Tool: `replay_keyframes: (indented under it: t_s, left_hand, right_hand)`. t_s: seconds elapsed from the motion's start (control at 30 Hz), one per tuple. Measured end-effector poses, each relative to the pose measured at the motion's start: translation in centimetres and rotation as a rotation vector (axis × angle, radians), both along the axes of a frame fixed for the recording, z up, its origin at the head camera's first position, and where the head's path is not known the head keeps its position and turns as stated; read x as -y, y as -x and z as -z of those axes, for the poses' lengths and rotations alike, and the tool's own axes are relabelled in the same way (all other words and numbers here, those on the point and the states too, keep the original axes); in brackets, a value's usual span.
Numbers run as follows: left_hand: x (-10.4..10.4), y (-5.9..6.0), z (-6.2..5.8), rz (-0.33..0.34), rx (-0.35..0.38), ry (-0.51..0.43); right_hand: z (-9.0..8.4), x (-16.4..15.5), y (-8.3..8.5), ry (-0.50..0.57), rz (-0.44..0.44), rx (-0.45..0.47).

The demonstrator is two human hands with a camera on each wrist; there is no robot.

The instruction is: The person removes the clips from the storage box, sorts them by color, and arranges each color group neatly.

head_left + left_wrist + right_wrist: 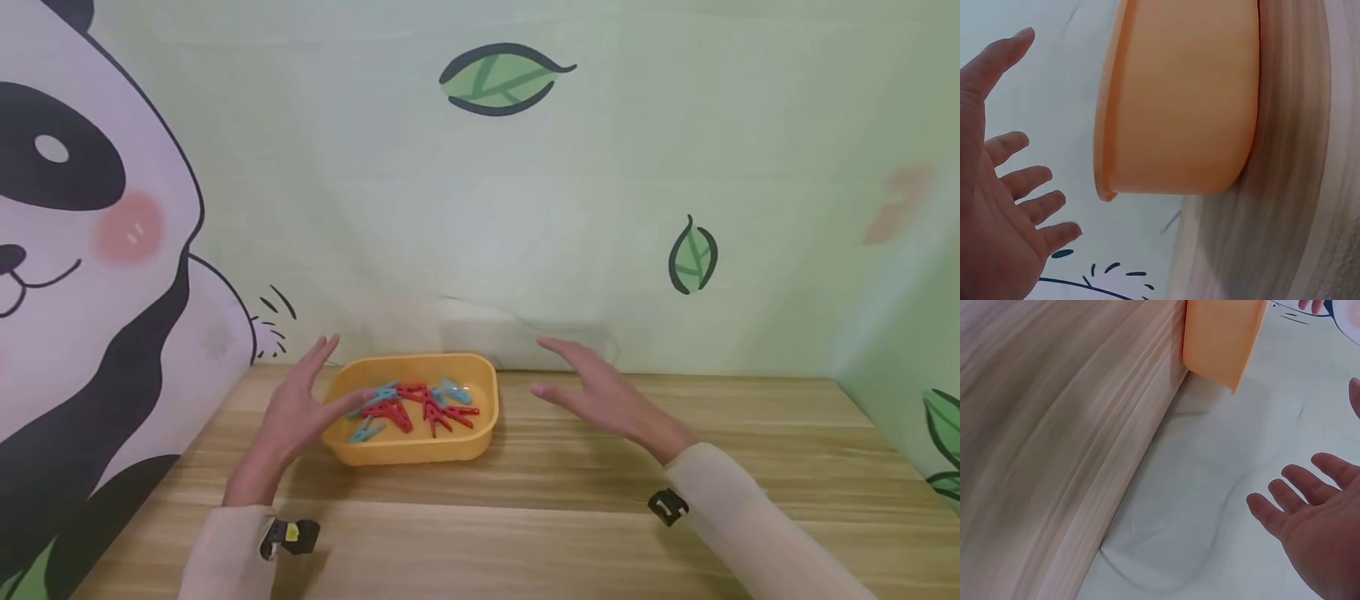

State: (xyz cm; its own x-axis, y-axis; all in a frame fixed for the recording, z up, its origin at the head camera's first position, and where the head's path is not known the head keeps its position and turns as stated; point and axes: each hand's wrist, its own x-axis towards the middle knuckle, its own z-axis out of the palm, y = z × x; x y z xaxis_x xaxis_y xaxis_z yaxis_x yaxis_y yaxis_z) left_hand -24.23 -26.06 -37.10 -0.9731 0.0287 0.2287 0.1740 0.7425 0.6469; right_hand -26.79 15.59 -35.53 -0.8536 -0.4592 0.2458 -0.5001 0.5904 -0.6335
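The yellow tub point(417, 444) of red and blue clothes pegs point(411, 406) sat on the wooden table point(525, 533) near the wall. The left hand point(296, 411), fingers spread, hovered beside it; the right hand point(600, 392) hung open, apart (neither held anything). Closing evenly on both end walls would likely keep it level.

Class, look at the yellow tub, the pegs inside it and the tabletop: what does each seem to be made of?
Yellow tub: likely moulded plastic, smooth with rounded corners. Pegs: probably plastic, in flat red and blue. Tabletop: wood or wood-look laminate, showing pale grain lines; which one is unclear.
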Motion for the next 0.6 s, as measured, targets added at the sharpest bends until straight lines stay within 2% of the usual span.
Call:
replay_keyframes:
  t_s: [0.37,0.6]
  left_hand:
    - [1.1,0.4,1.3,-0.015,0.049,-0.087]
    - [1.4,0.8,2.1,-0.029,0.092,-0.149]
  right_hand:
    - [0.0,2.2,1.2,-0.024,-0.025,0.082]
    - [0.0,3.0,1.8,-0.013,-0.073,0.046]
